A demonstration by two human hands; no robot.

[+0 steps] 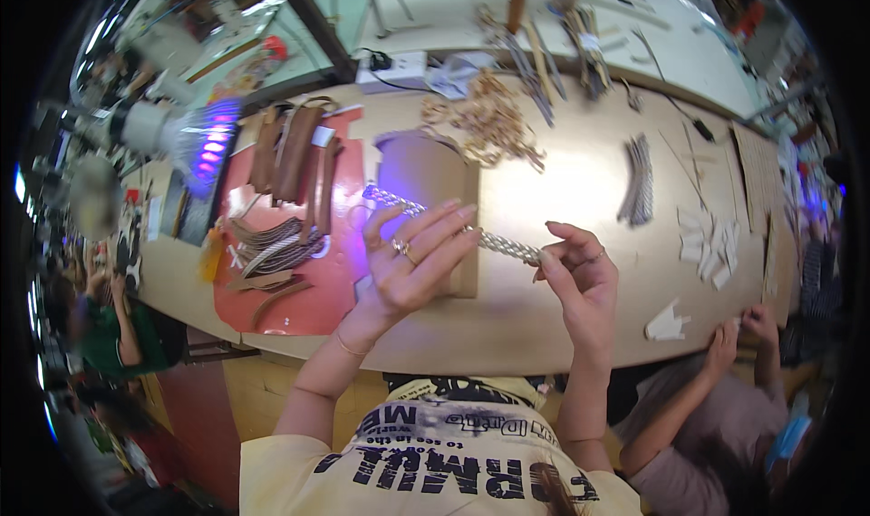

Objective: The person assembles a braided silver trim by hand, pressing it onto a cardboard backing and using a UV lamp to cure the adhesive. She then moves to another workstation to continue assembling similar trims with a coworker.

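A silvery braided strap (509,247) is stretched between my hands above the table, slanting down to the right. My left hand (410,260) lies across its left part, fingers closed over it, and the strap's left end sticks out past them under violet light. My right hand (584,280) pinches the right end between thumb and fingertips. Under the strap, a brown curved block (421,163) stands on a board. To the left, a red mat (340,285) carries brown strips (292,158) and a bundle of grey and brown braided straps (272,249).
A lamp (204,144) glows violet at the left. Curly tan scraps (489,122) and hand tools (535,72) lie at the back. On the right are a grey strap bundle (638,181), white pieces (707,244) and a co-worker's hands (739,335).
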